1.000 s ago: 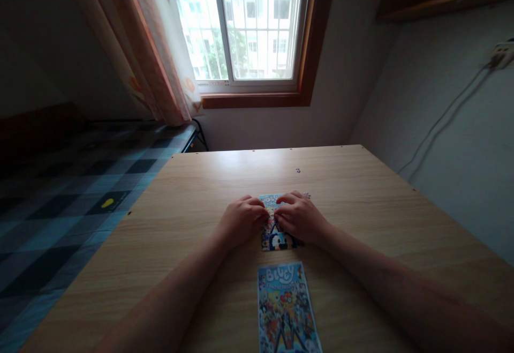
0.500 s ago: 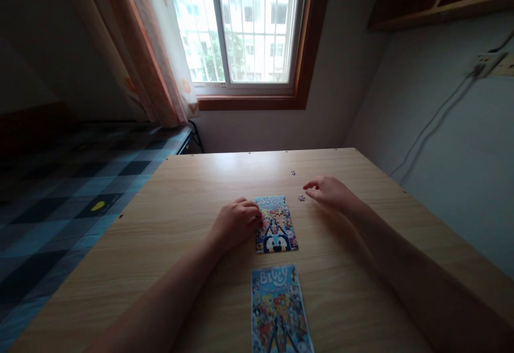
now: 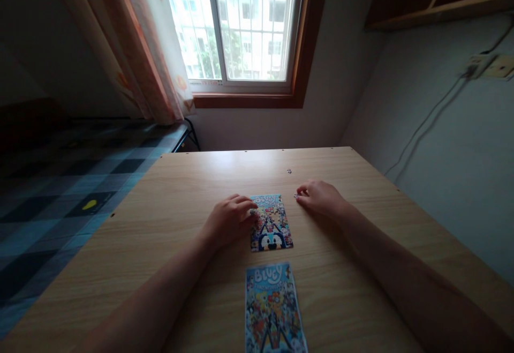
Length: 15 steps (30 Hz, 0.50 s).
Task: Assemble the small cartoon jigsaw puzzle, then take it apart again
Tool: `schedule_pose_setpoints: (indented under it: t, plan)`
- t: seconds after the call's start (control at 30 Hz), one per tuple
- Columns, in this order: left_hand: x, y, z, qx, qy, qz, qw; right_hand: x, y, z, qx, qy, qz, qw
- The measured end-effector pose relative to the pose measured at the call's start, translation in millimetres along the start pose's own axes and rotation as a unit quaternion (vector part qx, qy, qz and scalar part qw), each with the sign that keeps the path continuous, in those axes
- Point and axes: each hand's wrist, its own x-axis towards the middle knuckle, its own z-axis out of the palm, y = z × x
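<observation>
A small picture jigsaw puzzle (image 3: 272, 224) with a blue cartoon dog lies flat on the wooden table. My left hand (image 3: 231, 218) rests at its left edge, fingers loosely bent and spread, the fingertips over the upper left side. Something small and greyish shows by those fingertips, too small to name. Right of the puzzle, my right hand (image 3: 321, 197) has its thumb and fingertips closed on a small puzzle piece (image 3: 296, 196), partly hidden by the fingers. Nearer to me lies a printed picture sheet (image 3: 275, 307) with the same "Bluey" design, cut off by the lower frame edge.
Another small puzzle piece (image 3: 289, 171) lies toward the far side of the wooden table (image 3: 193, 181). A bed with a checked cover (image 3: 92, 181) stands to the left. Beyond the table are a barred window (image 3: 249, 26) and a curtain (image 3: 140, 47); a cable (image 3: 425, 122) hangs on the right wall.
My right hand has moved slightly left and its fingers have closed on the nearer puzzle piece. My left hand stays at the puzzle's edge, its fingers shifted a little. The view has shifted slightly.
</observation>
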Motion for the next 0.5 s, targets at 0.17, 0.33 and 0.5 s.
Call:
schedule_pose_setpoints:
  t: [0.17, 0.33, 0.5]
  plan:
    - [-1.2, -5.9, 5.4, 0.0, 0.023, -0.015, 1.0, 0.9, -3.5, 1.8, -0.01, -0.007, 0.018, 1.0]
    - [-0.4, -4.7, 6.6, -0.013, 0.018, -0.024, 0.999, 2.5, 3.3, 2.4, 0.066, -0.038, 0.023, 0.997]
    - [-0.7, -7.0, 9.4, -0.017, 0.014, -0.009, 1.0, 2.7, 8.1, 2.8, 0.299, -0.139, 0.042, 0.943]
